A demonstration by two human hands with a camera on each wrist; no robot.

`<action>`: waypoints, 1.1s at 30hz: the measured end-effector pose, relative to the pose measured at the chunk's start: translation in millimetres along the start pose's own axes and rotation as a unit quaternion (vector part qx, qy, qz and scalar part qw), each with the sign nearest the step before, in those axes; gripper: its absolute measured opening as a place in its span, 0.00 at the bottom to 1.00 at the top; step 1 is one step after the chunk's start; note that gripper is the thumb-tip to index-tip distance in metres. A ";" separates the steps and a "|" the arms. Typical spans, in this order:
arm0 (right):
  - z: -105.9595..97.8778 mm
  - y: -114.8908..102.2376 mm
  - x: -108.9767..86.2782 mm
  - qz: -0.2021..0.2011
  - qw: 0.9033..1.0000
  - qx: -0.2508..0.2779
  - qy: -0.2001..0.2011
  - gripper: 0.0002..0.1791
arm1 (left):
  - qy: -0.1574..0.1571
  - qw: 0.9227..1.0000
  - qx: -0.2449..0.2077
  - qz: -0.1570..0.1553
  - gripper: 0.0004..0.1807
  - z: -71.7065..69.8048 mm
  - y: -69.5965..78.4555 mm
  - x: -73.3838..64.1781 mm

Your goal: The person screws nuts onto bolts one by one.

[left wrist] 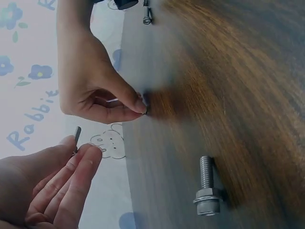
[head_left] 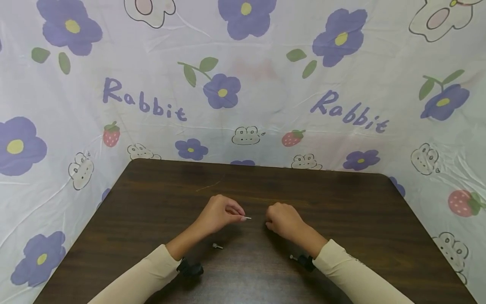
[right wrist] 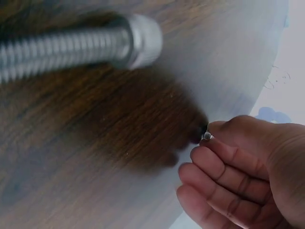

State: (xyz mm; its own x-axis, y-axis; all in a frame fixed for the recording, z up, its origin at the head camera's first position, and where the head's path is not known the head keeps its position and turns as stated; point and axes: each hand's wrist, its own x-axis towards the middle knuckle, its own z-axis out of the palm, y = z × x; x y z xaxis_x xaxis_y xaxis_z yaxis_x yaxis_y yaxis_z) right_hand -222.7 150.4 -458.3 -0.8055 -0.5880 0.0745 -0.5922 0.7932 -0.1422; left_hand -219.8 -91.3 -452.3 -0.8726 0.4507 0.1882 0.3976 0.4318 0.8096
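Note:
My left hand (head_left: pixel 222 213) is raised over the table and pinches a thin metal bolt (left wrist: pixel 77 136) between thumb and fingertips, its threaded end sticking out. Facing it, a short gap away, my right hand (head_left: pixel 284 219) pinches a small shiny metal piece (right wrist: pixel 206 136) that looks like a nut; the fingers partly hide it. On the table by the left wrist lies a bolt (left wrist: pixel 207 188) with a washer and a nut-like collar near its head. Another bolt (right wrist: pixel 81 47) with a round knurled head lies close to the right wrist.
The dark wood table (head_left: pixel 243 278) runs back to a white cloth (head_left: pixel 265 93) printed with flowers, rabbits and strawberries, which also hangs on both sides. A black wrist camera (head_left: pixel 191 269) sits low under the left wrist, another (head_left: pixel 305 262) under the right.

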 end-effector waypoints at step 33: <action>-62.4 -16.1 -28.0 -0.133 0.907 0.239 0.320 0.09 | 0.052 0.964 -0.260 0.019 0.10 -21.7 37.7 -11.5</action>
State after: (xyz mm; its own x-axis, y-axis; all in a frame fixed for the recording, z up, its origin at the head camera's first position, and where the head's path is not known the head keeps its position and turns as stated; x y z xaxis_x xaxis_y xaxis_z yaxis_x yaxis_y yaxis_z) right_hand -192.1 164.1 -396.5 -0.5756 -0.4145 0.7049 -0.8125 0.3875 -0.4355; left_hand -200.9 -97.2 -411.9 -0.8952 0.3652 0.2555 0.2568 -0.0459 0.9654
